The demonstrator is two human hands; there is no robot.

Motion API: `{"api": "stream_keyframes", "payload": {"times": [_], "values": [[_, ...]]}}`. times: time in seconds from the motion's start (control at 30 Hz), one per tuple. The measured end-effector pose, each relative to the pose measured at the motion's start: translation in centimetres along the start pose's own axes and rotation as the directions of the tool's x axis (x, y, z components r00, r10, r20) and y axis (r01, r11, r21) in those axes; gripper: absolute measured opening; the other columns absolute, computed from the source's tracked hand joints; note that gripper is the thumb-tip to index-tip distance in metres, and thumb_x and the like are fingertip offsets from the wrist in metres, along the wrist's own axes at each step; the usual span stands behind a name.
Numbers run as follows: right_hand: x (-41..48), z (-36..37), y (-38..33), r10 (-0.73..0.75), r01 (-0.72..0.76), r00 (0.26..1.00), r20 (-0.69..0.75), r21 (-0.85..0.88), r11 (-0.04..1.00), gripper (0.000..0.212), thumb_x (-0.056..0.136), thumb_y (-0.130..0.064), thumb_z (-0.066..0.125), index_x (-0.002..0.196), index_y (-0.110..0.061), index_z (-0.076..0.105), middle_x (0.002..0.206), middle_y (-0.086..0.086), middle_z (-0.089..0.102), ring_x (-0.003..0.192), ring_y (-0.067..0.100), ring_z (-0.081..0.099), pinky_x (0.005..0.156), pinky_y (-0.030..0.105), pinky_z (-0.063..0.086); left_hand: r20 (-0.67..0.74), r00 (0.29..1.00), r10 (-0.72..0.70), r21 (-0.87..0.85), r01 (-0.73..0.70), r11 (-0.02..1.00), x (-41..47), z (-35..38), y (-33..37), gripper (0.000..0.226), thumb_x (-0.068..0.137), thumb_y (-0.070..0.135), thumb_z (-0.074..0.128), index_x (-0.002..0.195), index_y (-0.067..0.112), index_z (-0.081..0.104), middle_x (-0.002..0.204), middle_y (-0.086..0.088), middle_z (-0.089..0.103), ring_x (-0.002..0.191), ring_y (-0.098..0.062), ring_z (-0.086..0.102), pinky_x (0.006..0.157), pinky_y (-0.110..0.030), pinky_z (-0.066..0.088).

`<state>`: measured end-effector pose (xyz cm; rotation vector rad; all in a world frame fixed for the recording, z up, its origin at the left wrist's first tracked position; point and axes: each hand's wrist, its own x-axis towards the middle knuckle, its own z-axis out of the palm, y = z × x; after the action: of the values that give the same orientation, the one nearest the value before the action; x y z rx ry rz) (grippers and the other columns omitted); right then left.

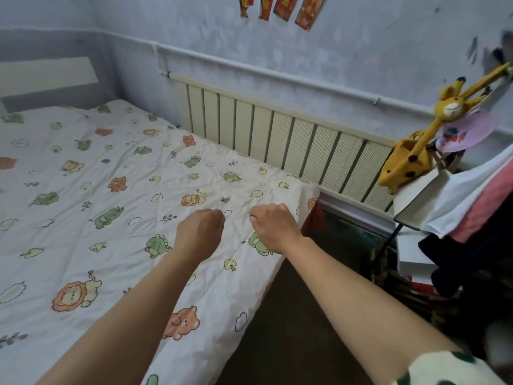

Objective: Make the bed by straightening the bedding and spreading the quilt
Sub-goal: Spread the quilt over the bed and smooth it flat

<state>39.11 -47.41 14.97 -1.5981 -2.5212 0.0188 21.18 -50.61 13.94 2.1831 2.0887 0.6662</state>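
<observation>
A white quilt (116,168) printed with lions, bears and green dinosaurs lies spread over the bed, lightly wrinkled. Both my hands are over its far right part, near the foot corner. My left hand (200,232) has its fingers curled down into the fabric. A short way to the right, my right hand (273,226) is curled the same way, thumb and forefinger pinched together at the cloth. Creases fan out from both hands. The fingertips are hidden under the knuckles.
A cream radiator (291,145) runs along the wall behind the bed. At the left stands a grey headboard (50,76). On the right, a stand (433,201) carries folded cloth and a yellow giraffe toy (416,151). Dark floor (291,315) lies beside the bed.
</observation>
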Motion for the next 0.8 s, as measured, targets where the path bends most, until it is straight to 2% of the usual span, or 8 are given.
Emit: {"api": "stream_keyframes", "payload": {"times": [0.2,0.37,0.57,0.67,0.8], "values": [[6.6,0.9,5.7,0.012,-0.012,1.000,0.012,0.022,1.000,0.027,0.099,-0.022,0.035,0.098,-0.012,0.060,0.097,0.004,0.064,0.091,0.025,0.056,0.094,0.040,0.036,-0.014,1.000,0.012,-0.011,-0.012,1.000,8.8,4.4,1.1,0.026,0.096,0.021,0.038,0.072,0.014,0.046,0.072,0.000,0.051,0.072,-0.026,0.050,0.055,-0.029,0.032],[13.6,1.4,10.8,0.047,-0.048,0.997,0.060,0.013,0.999,0.016,0.095,-0.023,0.046,0.097,-0.014,0.059,0.095,0.002,0.064,0.091,0.024,0.056,0.093,0.037,0.036,0.027,0.998,0.052,-0.015,-0.052,0.999,17.7,7.2,2.0,0.023,0.095,0.019,0.040,0.072,0.017,0.043,0.073,0.001,0.049,0.070,-0.025,0.046,0.053,-0.029,0.024],[21.7,1.5,17.4,0.094,-0.095,0.994,0.055,0.025,0.995,0.029,0.099,-0.023,0.034,0.097,-0.013,0.061,0.094,0.003,0.065,0.089,0.024,0.056,0.095,0.039,0.035,0.047,0.996,0.078,-0.039,-0.076,0.996,26.7,10.7,3.9,0.023,0.096,0.021,0.038,0.073,0.017,0.041,0.075,0.001,0.049,0.072,-0.024,0.047,0.057,-0.029,0.030],[25.2,2.4,21.1,0.098,-0.102,0.994,0.056,0.061,0.993,0.029,0.100,-0.024,0.033,0.094,-0.013,0.060,0.091,0.003,0.063,0.087,0.023,0.055,0.094,0.038,0.036,0.065,0.996,0.055,-0.036,-0.052,0.998,30.7,13.3,4.5,0.023,0.095,0.019,0.040,0.073,0.015,0.046,0.075,0.000,0.053,0.074,-0.026,0.052,0.056,-0.030,0.035],[31.8,4.8,26.4,0.034,-0.040,0.997,0.074,0.093,0.995,0.028,0.100,-0.024,0.034,0.092,-0.015,0.059,0.092,0.003,0.064,0.088,0.024,0.055,0.094,0.038,0.035,0.081,0.996,-0.023,-0.001,0.023,1.000,37.2,17.5,5.1,0.022,0.095,0.018,0.039,0.078,0.012,0.052,0.078,-0.002,0.056,0.075,-0.027,0.053,0.057,-0.030,0.037]]}}
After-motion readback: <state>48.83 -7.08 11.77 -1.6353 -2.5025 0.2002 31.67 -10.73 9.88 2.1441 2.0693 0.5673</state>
